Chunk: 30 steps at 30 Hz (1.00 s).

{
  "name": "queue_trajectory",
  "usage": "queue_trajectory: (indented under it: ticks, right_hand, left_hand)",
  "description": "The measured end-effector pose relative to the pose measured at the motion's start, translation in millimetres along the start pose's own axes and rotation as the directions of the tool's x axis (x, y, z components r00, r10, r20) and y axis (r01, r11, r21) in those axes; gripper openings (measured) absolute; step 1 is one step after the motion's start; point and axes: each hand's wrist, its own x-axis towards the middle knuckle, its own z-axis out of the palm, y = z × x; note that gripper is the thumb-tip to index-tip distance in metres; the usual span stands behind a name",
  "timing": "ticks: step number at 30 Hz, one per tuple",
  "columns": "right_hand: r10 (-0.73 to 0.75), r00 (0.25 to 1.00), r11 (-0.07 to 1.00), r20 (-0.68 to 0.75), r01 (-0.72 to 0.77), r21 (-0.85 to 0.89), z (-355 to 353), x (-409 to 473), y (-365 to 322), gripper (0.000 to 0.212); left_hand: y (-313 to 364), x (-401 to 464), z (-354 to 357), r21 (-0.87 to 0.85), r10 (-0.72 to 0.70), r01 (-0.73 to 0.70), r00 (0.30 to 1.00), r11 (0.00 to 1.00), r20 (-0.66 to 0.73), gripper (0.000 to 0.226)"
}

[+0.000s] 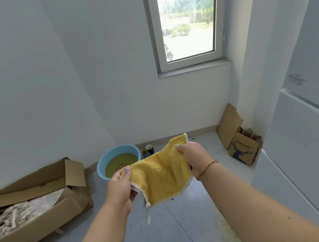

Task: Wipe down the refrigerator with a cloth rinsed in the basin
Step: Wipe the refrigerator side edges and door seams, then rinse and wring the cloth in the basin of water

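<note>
One yellow terry cloth with a pale trim, one round light-blue plastic basin of murky yellowish water, one white refrigerator along the right edge; two brown paper bags lean in the corner beside it, one printed with a dark deer; two dark cups stand on the grey floor just behind the basin; one open cardboard box holding patterned fabric lies at left; a window sits above. The cloth hangs in the air in front of the basin, hiding part of its rim; the left hand pinches its left edge, thumb on top; the right hand grips its upper right corner, a red string at the wrist; both forearms reach forward.
</note>
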Motion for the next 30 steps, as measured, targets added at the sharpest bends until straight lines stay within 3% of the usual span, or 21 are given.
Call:
queue_trajectory:
  ticks: [2,8,11,14,18,22,26,30]
  right_hand:
    - [0.016,1.000,1.000,0.014,-0.016,0.005,17,29,-6,0.014]
    - [0.042,0.999,0.998,-0.013,-0.043,-0.052,95,124,-8,0.020]
    - [0.068,0.997,0.996,-0.029,-0.069,-0.056,138,169,-9,0.011]
    - [0.109,0.991,0.992,-0.083,-0.114,-0.060,180,218,-8,0.019]
    - [0.143,0.981,0.989,-0.130,-0.148,-0.028,224,268,-7,0.027]
    - [0.069,0.981,0.992,-0.181,-0.086,-0.088,253,310,-7,0.012]
    - [-0.009,0.975,0.988,-0.223,-0.025,-0.149,278,369,-7,0.039]
    - [0.004,0.982,0.973,-0.191,-0.048,-0.224,310,443,-4,0.031]
  left_hand:
    - [10,27,-7,-0.039,-0.002,0.001,1.000,0.999,-0.011,0.029]
    - [48,113,-41,-0.038,0.071,-0.075,0.994,0.996,-0.085,0.067]
    - [73,167,-64,0.000,0.130,-0.131,0.985,0.991,-0.115,0.050]
    - [101,225,-87,0.047,0.132,-0.128,0.986,0.991,-0.106,0.031]
    - [131,296,-110,0.093,0.089,-0.081,0.992,0.992,-0.092,0.028]
    - [145,362,-122,0.092,0.054,-0.044,0.992,0.995,-0.115,0.022]
    - [155,434,-128,0.115,0.034,-0.018,0.990,0.993,-0.139,0.028]
    - [163,507,-127,0.135,0.007,0.010,0.992,0.991,-0.125,0.040]
